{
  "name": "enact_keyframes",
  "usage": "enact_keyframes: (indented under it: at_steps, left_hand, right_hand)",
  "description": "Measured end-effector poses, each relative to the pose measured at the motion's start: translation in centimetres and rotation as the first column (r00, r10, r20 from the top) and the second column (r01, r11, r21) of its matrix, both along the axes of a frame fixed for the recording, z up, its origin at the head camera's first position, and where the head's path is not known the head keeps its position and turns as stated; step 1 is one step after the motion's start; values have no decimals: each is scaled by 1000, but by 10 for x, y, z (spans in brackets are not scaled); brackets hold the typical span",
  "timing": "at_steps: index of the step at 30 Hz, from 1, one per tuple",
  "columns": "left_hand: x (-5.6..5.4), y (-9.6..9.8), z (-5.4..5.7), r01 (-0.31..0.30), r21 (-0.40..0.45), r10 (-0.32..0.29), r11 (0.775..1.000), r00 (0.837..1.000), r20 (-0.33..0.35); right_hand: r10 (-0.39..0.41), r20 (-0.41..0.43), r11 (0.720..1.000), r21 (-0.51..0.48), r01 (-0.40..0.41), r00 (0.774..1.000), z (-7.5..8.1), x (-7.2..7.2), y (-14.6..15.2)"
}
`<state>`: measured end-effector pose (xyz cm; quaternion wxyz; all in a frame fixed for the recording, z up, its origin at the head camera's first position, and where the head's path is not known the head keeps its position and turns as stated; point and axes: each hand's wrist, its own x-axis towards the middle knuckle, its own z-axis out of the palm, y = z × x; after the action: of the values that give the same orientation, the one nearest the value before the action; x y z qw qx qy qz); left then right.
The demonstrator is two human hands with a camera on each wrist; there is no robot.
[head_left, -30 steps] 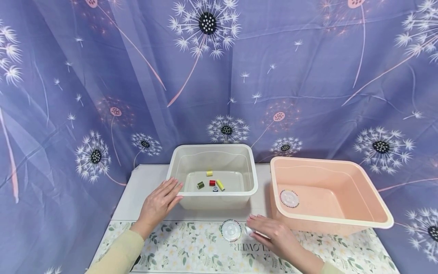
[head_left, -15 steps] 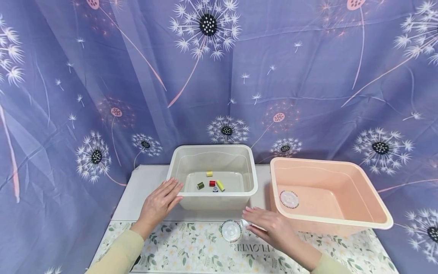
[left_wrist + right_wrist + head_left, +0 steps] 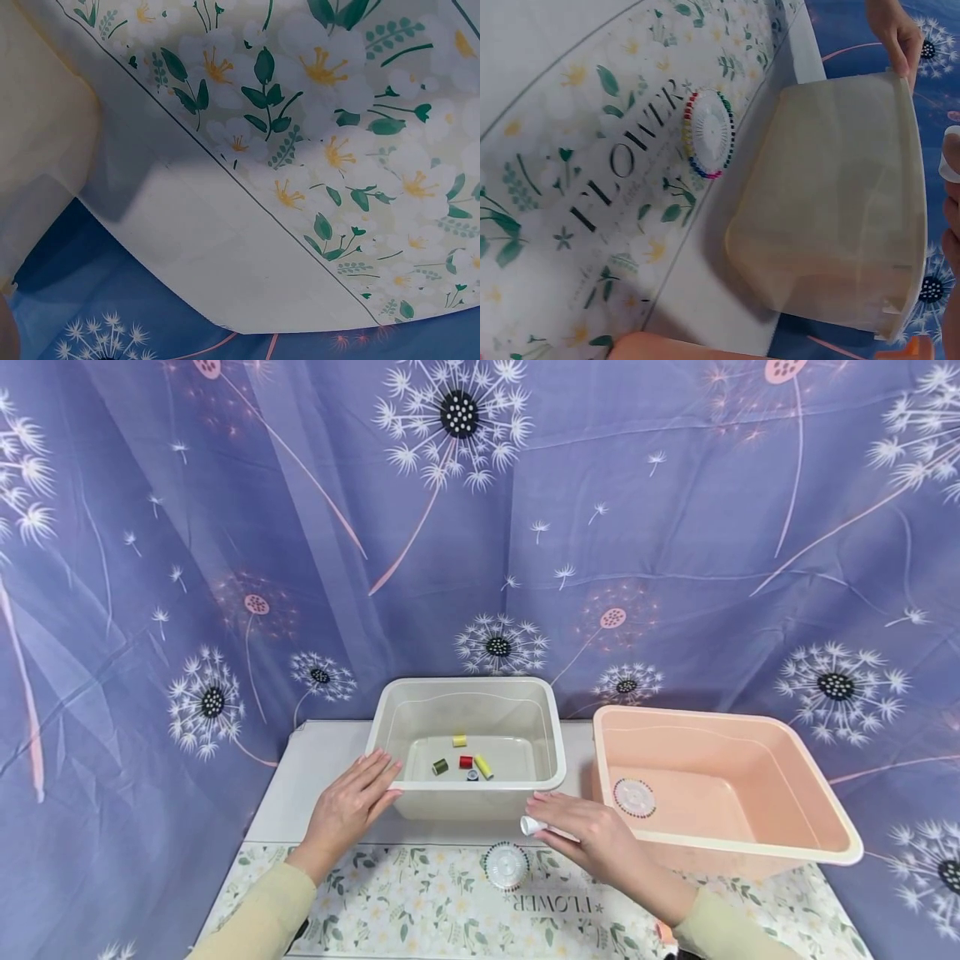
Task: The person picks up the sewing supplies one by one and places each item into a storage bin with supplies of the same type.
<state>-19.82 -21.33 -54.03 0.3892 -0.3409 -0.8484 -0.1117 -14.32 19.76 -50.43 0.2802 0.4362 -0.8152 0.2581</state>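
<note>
My right hand point(image 3: 588, 839) pinches a white thread spool point(image 3: 531, 826) between fingers and thumb, in front of the right front corner of the grey bin point(image 3: 480, 785). In the right wrist view the spool point(image 3: 950, 156) shows only at the right edge. My left hand point(image 3: 348, 802) rests on the bin's left front rim, fingers nearly straight. Inside that bin lie a dark green spool point(image 3: 440, 767), a red spool point(image 3: 466, 762), two yellow ones and a small dark-and-white piece point(image 3: 472, 774). On the table below lies a round pin wheel point(image 3: 506, 866) with coloured heads.
To the right stands a peach bin point(image 3: 750, 846) with another pin wheel point(image 3: 634, 797) on its floor. A flowered mat point(image 3: 420, 902) covers the front of the table. Behind everything hangs a purple dandelion-print curtain point(image 3: 322, 527).
My right hand has lifted the white spool from beside the pin wheel and moved it up and slightly left, toward the grey bin. My left hand has stayed on the rim.
</note>
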Motion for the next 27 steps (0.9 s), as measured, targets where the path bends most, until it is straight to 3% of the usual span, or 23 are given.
enact_keyframes:
  at_steps: [9,27]
  left_hand:
    - [0,0,1,5,6,-4,1000,1000,-9]
    - [0,1,1,6,-2,-6,1000,1000,4]
  right_hand:
    - [-9,11,1000,-15,9,1000,12,-12,-5]
    - [-9,175,1000,-19,13,984,34,-34,-5]
